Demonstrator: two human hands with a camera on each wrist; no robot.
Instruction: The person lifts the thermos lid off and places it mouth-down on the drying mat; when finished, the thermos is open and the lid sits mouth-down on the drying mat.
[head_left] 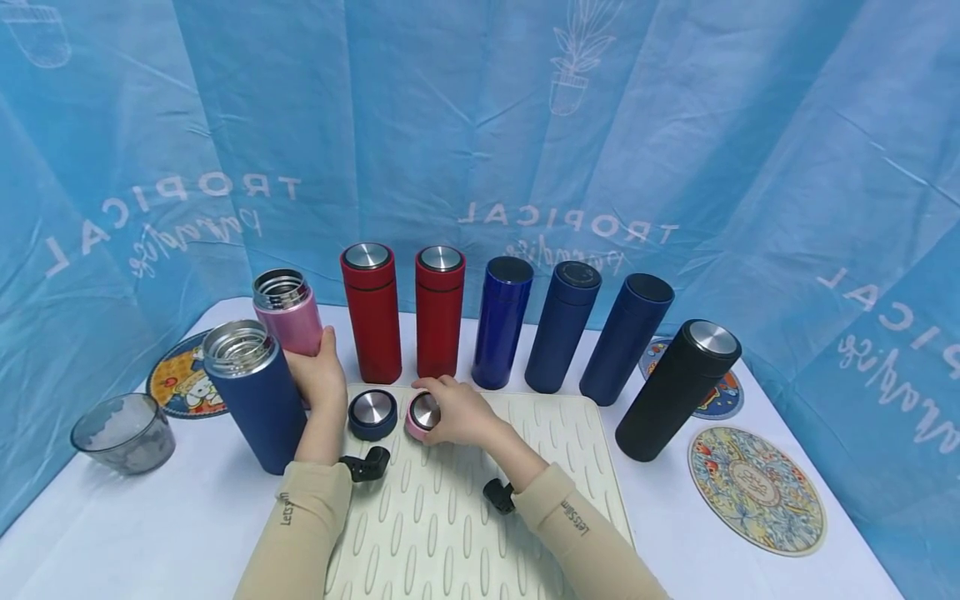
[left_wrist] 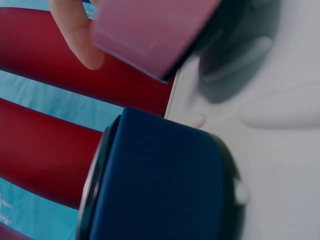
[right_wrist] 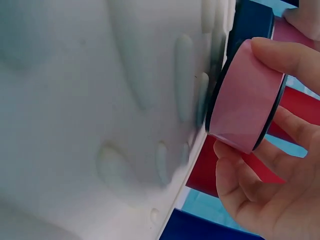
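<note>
On the left, an uncapped pink thermos stands with its steel mouth showing. My left hand grips its lower body, the fingers partly hidden behind an uncapped navy thermos. My right hand pinches the pink lid between thumb and fingers, at the back of the cream ribbed mat. Its steel top faces up in the head view, and in the right wrist view its lower edge is right at the mat. Just left of it on the mat sits a navy lid, close in the left wrist view.
Two capped red thermoses stand behind the lids. Further right are several blue ones and a black thermos. A grey glass bowl is at far left. Round patterned coasters lie at both sides.
</note>
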